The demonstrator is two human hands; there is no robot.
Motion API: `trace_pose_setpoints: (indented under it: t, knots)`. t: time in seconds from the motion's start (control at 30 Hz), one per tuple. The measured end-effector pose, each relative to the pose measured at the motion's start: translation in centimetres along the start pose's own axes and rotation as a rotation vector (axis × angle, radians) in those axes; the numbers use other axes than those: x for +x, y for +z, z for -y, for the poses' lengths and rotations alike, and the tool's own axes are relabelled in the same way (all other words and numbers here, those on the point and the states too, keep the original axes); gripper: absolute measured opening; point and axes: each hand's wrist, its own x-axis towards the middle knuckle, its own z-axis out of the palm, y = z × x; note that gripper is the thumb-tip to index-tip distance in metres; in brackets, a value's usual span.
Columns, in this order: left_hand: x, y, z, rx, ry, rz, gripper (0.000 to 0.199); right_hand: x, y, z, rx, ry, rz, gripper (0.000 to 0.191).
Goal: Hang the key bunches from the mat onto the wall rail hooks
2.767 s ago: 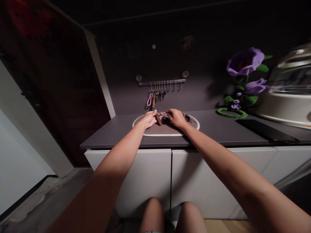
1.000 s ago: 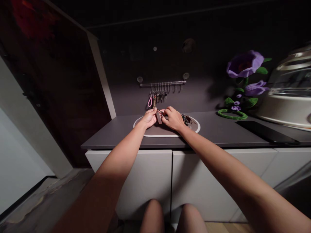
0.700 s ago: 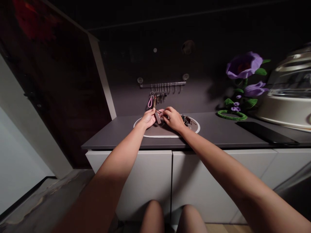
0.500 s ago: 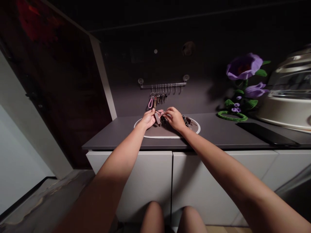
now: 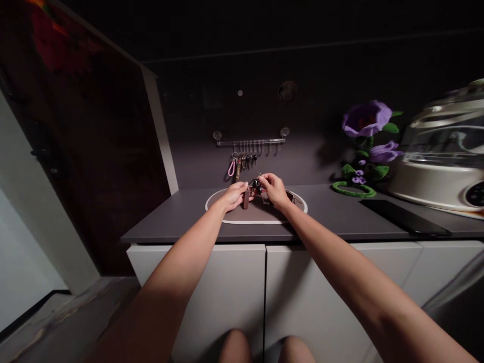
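Observation:
Above the oval mat with a white rim, both hands are close together. My left hand pinches a small keychain, and its flat brown tag hangs below the fingers. My right hand is closed on a bunch of dark keys, just right of the tag. Whether the tag and the keys are joined cannot be made out. Behind the hands, a clear rail with hooks holds several keys and a pink loop. More dark items lie on the mat, partly behind my right wrist.
On the grey counter, a black phone lies to the right. Purple felt flowers with a green ring base stand behind it. A cream appliance with a clear upper part is at the far right.
The view has shifted, so the counter and rail sit lower. My right hand has raised the dark keys between the hands, and the brown tag now hangs more upright.

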Motion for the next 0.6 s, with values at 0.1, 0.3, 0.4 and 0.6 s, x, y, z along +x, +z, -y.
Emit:
trace_pose_setpoints:
  t: [0.1, 0.3, 0.4, 0.6]
  knots:
    - [-0.2, 0.2, 0.0, 0.024, -0.005, 0.034, 0.011, 0.1, 0.1, -0.1, 0.101, 0.030, -0.010, 0.035]
    - [0.0, 0.5, 0.4, 0.106, 0.055, 0.015, 0.012, 0.3, 0.2, 0.0, 0.194, 0.103, -0.048, 0.036]
    - [0.6, 0.3, 0.9, 0.209, 0.090, -0.065, 0.014, 0.7, 0.0, 0.0, 0.264, 0.177, -0.032, 0.037]
    - [1.6, -0.5, 2.0, 0.720, 0.331, -0.214, 0.019, 3.0, -0.1, 0.0, 0.372, 0.191, -0.036, 0.040]
